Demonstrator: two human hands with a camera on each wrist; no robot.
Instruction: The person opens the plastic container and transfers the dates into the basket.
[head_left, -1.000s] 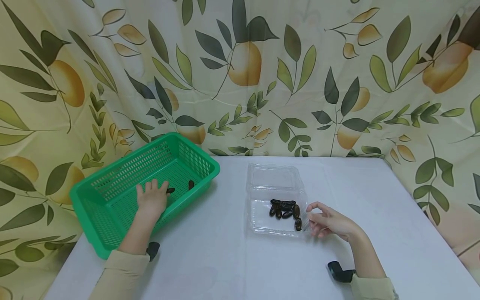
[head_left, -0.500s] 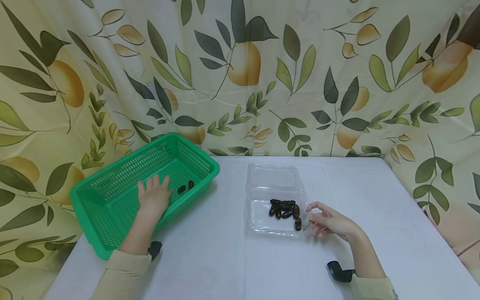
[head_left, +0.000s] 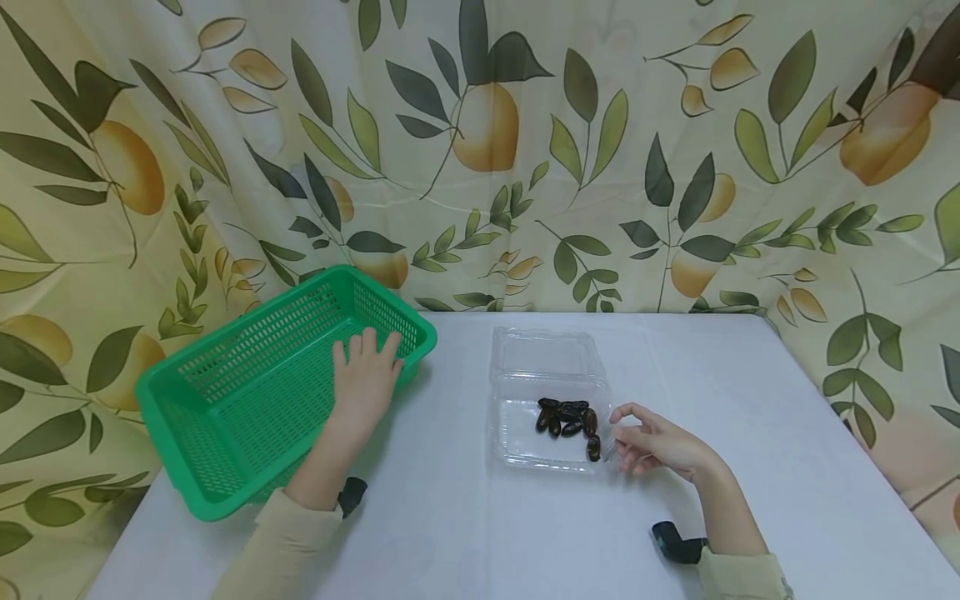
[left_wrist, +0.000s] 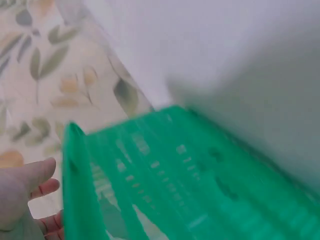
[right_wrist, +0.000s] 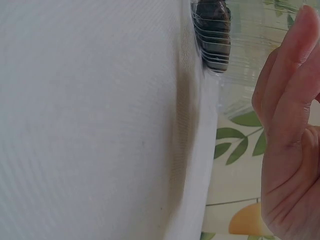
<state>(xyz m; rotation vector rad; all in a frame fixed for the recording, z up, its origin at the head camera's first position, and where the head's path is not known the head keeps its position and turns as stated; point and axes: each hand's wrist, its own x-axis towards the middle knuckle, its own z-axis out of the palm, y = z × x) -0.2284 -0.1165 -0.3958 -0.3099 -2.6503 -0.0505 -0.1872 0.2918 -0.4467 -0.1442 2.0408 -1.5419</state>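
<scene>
A person's left hand [head_left: 365,375], fingers spread, extends over the near right-hand end of a green, rectangular plastic basket [head_left: 255,408] with slotted walls, set at an angle on a worktop [head_left: 450,542] covered in white cloth. From the left wrist, the thumb stands apart from the fingers, and some fingertips pass out of sight behind the basket's rim; dark, blurred marks [left_wrist: 226,189] show on the basket, too unclear to identify.

At the person's right, the right hand [head_left: 663,442] sits just beside a clear plastic hinged container [head_left: 517,437], its fingers loosely bent and apart; whether they touch the container's side cannot be told. The container's transparent lid [head_left: 543,354] lies open at the far side. Glossy, dark brown, oblong pieces [head_left: 572,414] cluster inside the container, right of centre, with one nearest the front right corner.

Black devices [head_left: 675,543] are at both wrists, by pale beige sleeves [head_left: 285,546]. Behind the worktop hangs a cream curtain [head_left: 540,208] printed with green leaves and orange fruit.
</scene>
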